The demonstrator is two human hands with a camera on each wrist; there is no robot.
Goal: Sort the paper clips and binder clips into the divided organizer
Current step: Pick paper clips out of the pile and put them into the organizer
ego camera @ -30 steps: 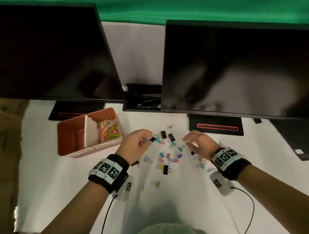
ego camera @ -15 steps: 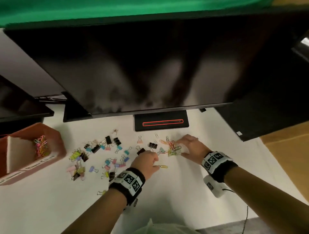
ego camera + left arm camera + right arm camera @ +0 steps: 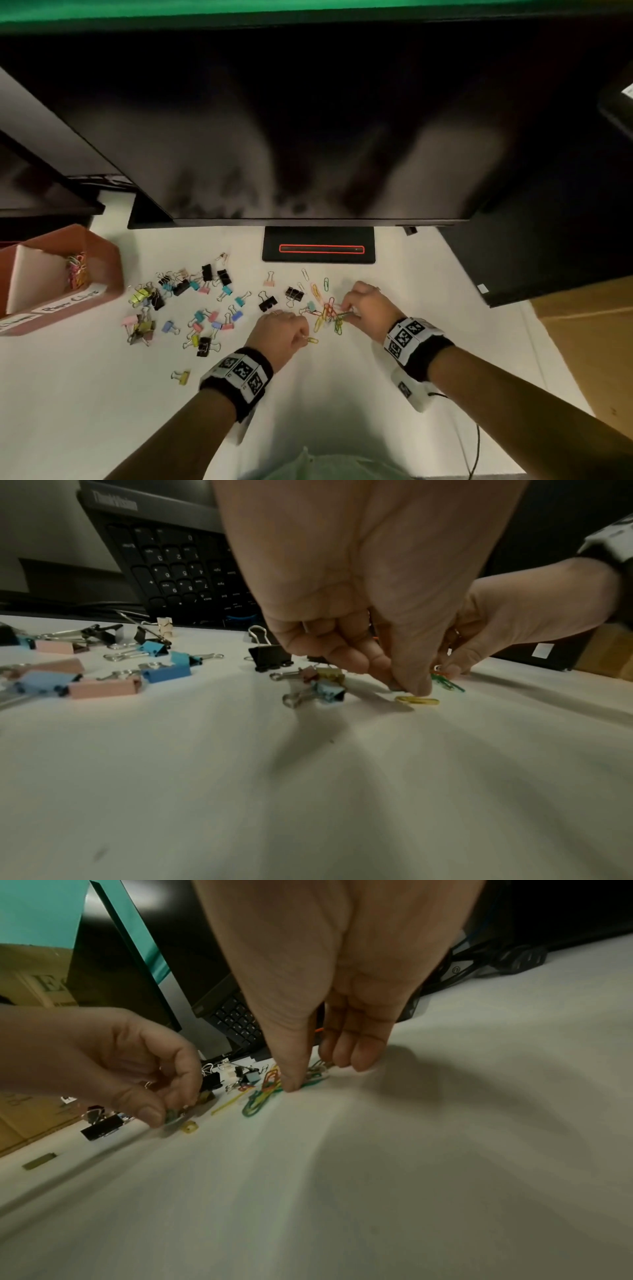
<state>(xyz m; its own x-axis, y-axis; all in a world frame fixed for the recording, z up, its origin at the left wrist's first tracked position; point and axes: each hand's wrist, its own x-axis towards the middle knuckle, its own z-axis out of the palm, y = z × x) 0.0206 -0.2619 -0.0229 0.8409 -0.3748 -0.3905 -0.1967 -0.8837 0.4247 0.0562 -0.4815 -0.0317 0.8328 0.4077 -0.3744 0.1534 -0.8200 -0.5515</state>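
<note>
- Yellow paper clip (image 3: 311,340) lies on the white table (image 3: 342,394), left hand (image 3: 279,330) pinching at it with curled fingertips.
- Right hand (image 3: 368,308) pinches into the colourful paper clip pile (image 3: 327,313).
- Binder clips (image 3: 191,301) are scattered left; organizer (image 3: 102,260) sits far left.

two hands are being shown, the left hand (image 3: 279,330) and the right hand (image 3: 368,305). one divided organizer (image 3: 102,263) is being seen. about thirty binder clips (image 3: 191,308) and roughly a dozen loose paper clips (image 3: 327,313) are being counted; exact totals cannot be told.
</note>
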